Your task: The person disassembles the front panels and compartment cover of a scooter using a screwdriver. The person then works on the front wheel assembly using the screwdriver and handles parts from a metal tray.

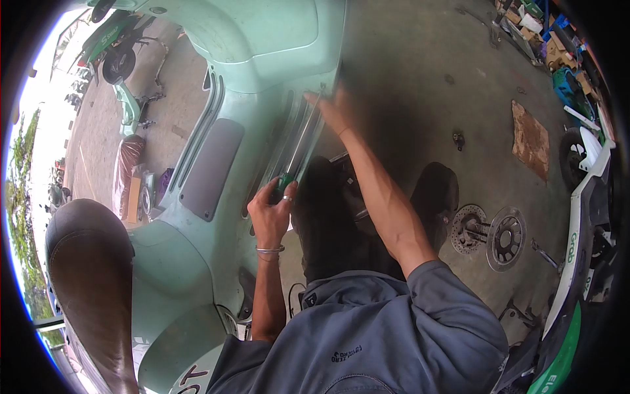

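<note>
My left hand [268, 213] is closed around the green handle of a screwdriver [301, 146]. Its long metal shaft slants up and away along the ribbed edge of a mint-green scooter's floorboard [262, 141]. Close to the far end of that shaft is my right hand [336, 115], at the outer edge of the floorboard. Its fingers are spread apart and partly blurred; one reaches across toward the shaft. Whether they touch the screwdriver's tip or the panel, I cannot make out.
The scooter's brown seat [92, 262] rises at the left. A grey mat [213, 167] covers part of the floorboard. On the concrete at right lie a brake disc [506, 238] and a piece of cardboard [530, 140]. A white and green scooter body [577, 243] stands far right.
</note>
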Action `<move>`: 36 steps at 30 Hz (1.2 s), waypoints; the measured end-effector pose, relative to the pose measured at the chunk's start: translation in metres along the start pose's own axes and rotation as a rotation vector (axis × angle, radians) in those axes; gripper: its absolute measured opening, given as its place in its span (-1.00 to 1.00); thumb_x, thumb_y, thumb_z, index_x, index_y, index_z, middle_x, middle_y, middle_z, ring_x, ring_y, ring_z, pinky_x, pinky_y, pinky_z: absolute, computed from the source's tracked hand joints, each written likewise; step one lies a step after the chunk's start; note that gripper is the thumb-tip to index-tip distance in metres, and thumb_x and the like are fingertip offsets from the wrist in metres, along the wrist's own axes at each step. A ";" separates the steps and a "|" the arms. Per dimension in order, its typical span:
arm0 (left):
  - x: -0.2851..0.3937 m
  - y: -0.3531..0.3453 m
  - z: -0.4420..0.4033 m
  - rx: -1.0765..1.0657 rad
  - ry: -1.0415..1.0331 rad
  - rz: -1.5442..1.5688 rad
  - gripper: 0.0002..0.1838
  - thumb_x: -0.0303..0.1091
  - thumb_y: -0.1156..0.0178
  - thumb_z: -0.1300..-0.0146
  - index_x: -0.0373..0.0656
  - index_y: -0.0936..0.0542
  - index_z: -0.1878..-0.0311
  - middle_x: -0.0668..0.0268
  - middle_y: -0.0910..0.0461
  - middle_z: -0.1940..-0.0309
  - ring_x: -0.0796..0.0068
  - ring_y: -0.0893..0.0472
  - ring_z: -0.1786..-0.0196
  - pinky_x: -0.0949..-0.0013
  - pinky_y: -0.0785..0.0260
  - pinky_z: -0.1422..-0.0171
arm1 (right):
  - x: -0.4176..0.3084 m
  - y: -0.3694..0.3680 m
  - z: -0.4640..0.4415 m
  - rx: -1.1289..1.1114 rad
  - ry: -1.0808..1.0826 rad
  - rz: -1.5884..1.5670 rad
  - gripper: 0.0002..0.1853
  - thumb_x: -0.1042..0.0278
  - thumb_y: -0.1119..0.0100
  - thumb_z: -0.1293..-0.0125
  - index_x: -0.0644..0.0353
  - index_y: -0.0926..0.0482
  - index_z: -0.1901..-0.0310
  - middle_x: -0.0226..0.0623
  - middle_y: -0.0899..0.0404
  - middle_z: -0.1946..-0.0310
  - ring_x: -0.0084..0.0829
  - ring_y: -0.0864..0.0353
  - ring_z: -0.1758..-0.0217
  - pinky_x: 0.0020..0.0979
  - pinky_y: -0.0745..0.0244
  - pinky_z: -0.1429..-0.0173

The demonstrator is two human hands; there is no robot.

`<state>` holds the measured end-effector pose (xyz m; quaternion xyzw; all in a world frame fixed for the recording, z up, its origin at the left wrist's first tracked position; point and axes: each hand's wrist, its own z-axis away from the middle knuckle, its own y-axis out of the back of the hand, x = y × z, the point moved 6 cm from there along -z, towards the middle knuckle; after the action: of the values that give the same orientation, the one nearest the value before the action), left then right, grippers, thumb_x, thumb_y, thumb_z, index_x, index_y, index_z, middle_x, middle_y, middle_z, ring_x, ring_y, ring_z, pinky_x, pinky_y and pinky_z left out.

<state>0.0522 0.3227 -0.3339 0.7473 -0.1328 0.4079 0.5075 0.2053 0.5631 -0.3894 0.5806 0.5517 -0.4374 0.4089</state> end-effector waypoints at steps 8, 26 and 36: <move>0.001 -0.001 0.001 0.013 0.009 -0.001 -0.50 -0.15 -0.48 -0.13 -0.38 -0.71 0.02 0.03 -0.73 0.32 0.30 -0.70 0.32 0.31 -0.52 0.11 | 0.002 -0.001 -0.001 -0.014 -0.048 -0.045 -0.21 0.31 -0.54 -0.01 0.29 -0.37 -0.28 0.01 -0.69 0.02 -0.10 -0.70 -0.05 -0.22 -0.53 -0.17; 0.011 -0.003 -0.001 -0.036 0.094 0.066 -0.50 -0.14 -0.47 -0.17 -0.41 -0.70 0.01 0.17 -0.65 0.50 0.55 -0.57 0.51 0.40 -0.43 0.33 | 0.011 -0.004 -0.002 -0.024 -0.039 -0.086 -0.19 0.33 -0.54 -0.01 0.29 -0.34 -0.31 0.01 -0.68 0.00 -0.12 -0.68 -0.08 -0.23 -0.51 -0.20; -0.025 -0.012 0.000 -0.123 0.621 0.647 -0.50 -0.03 -0.09 -0.47 -0.42 -0.65 0.13 0.33 -0.57 0.47 0.57 -0.53 0.43 0.48 -0.37 0.30 | 0.004 -0.001 0.001 0.008 -0.071 -0.077 -0.27 0.28 -0.55 -0.01 0.26 -0.41 -0.22 -0.05 -0.69 0.05 -0.12 -0.69 -0.02 -0.22 -0.53 -0.14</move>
<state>0.0433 0.3226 -0.3604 0.4781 -0.2250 0.7416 0.4133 0.2046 0.5631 -0.3930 0.5447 0.5570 -0.4752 0.4089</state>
